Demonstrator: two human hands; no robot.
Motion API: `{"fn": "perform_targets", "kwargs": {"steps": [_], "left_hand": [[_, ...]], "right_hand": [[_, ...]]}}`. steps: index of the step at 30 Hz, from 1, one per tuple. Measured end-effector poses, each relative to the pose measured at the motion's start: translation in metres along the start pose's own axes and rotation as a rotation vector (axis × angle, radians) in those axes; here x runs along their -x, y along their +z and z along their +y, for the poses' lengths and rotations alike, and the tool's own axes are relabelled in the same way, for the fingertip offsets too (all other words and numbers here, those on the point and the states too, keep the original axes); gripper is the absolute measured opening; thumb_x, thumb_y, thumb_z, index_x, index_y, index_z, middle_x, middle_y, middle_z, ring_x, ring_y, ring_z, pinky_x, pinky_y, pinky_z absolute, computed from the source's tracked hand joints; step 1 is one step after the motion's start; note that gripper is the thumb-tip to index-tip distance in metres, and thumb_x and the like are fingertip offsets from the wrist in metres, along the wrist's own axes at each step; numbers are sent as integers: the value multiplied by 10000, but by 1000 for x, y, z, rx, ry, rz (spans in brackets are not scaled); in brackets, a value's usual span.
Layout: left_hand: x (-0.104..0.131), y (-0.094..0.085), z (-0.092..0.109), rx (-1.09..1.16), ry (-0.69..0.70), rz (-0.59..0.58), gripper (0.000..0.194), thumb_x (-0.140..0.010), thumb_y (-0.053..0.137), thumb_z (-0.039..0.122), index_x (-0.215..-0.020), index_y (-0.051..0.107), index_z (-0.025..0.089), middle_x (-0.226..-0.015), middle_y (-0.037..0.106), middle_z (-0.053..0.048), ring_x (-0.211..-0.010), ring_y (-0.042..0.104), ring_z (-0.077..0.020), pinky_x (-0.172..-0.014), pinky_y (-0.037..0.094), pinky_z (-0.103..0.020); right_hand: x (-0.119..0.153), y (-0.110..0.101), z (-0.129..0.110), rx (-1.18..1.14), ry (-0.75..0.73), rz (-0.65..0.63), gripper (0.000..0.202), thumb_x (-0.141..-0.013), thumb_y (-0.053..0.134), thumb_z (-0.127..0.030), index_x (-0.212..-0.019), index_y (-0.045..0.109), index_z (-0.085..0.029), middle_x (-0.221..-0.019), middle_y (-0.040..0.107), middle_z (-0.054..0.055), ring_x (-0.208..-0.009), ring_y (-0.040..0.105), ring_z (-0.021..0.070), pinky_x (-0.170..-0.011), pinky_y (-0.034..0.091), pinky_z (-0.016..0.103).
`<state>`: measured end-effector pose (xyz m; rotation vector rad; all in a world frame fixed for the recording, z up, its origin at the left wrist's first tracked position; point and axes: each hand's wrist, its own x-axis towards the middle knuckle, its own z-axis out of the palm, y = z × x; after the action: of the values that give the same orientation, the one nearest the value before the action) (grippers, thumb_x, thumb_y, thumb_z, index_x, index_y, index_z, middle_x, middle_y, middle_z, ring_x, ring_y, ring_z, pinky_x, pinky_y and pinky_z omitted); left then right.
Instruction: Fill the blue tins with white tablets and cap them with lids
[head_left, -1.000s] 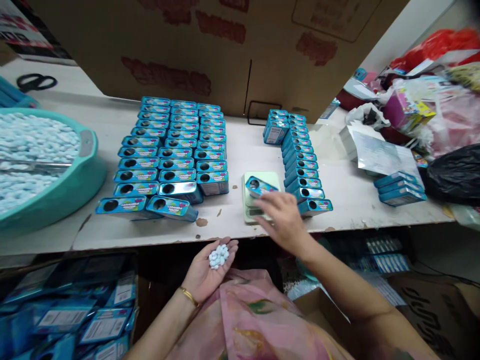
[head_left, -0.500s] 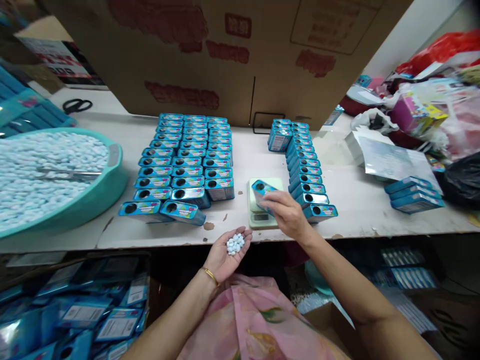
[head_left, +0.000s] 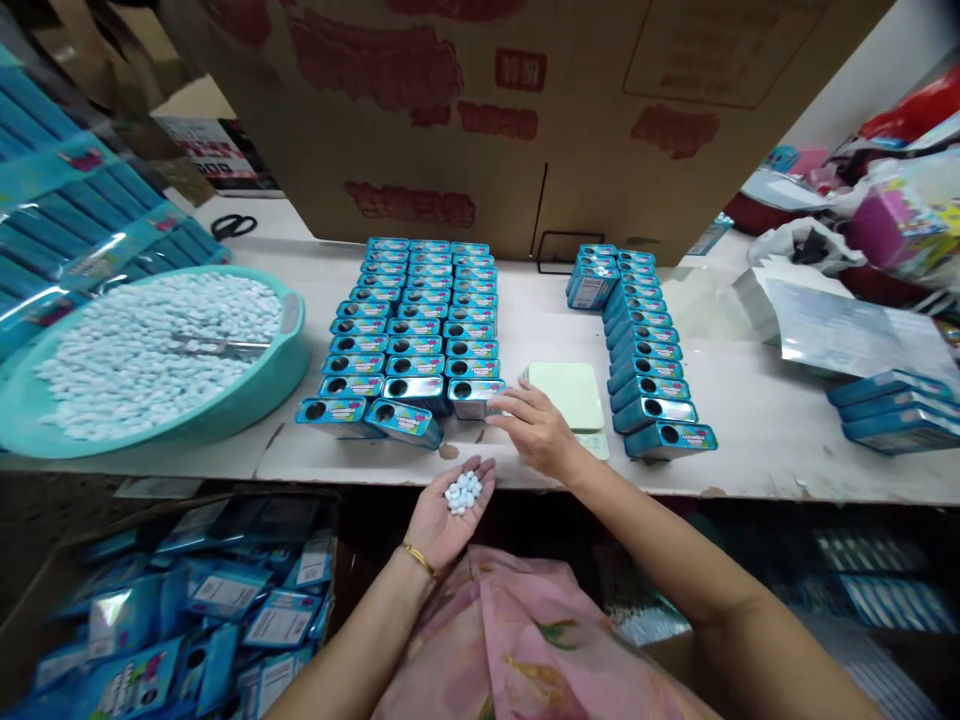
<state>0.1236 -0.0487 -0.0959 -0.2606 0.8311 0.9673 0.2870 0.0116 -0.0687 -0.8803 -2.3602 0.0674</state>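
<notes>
My left hand (head_left: 446, 510) is palm up and cupped in front of the table edge, holding a small heap of pale blue tablets (head_left: 463, 492). My right hand (head_left: 534, 425) reaches over the table with its fingers apart and nothing seen between them. Its fingertips are at the right side of a blue box (head_left: 475, 397), the front one of the third column; whether they touch it is unclear. Just behind and right of that hand is a pale green scale (head_left: 570, 390), bare on top. Blue boxes with round dark holes stand in columns left (head_left: 415, 343) and right (head_left: 646, 370).
A turquoise basin (head_left: 281, 355) of tablets with a metal tool stands left, scissors (head_left: 234, 226) behind it. A big carton (head_left: 480, 130) rises at the back. Three blue boxes (head_left: 896, 415) lie at the right. Below left, a carton holds more blue boxes (head_left: 225, 590).
My right hand has moved left from above the scale and let go of the blue box, which now stands at the front of the third column. The view has shifted left.
</notes>
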Motion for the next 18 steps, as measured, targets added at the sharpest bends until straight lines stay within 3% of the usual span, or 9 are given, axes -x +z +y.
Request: {"fn": "perform_targets", "kwargs": {"steps": [3,7,13,18], "left_hand": [[-2,11,-1,41,3,-74,188,-767,404,94,-840,576,88,-774,649,-95,-779,616,-172,-718,516,-325],[0,22,-6,46,-11,-63,166,-776,403,92,-754,567,106,-690,633,-47,-667,610,-121,-665,519,-270],[0,25,-5,20,-10,-40,149,-773,422,91,-713,558,98,-669,624,-42,-645,604,-111,-630,512,-238],[-1,29,4,-2,37,-107,168,-778,411,94,-692,554,113,-634,606,-26,-625,595,-101,-605,509,-226]], "right_hand": [[6,-10,-24,11,32,-168,218,-824,411,-191,-990,551,-183,-988,557,63,-933,454,168,-809,368,342],[9,-7,-39,60,62,-361,186,-826,419,-192,-955,551,-178,-854,561,52,-816,446,167,-733,347,325],[6,2,-32,41,148,-395,126,-797,476,-243,-872,539,-164,-832,542,39,-796,436,163,-679,333,295],[-2,4,-31,140,10,-319,161,-842,395,-194,-899,539,-148,-835,560,59,-797,442,168,-685,321,309]]}}
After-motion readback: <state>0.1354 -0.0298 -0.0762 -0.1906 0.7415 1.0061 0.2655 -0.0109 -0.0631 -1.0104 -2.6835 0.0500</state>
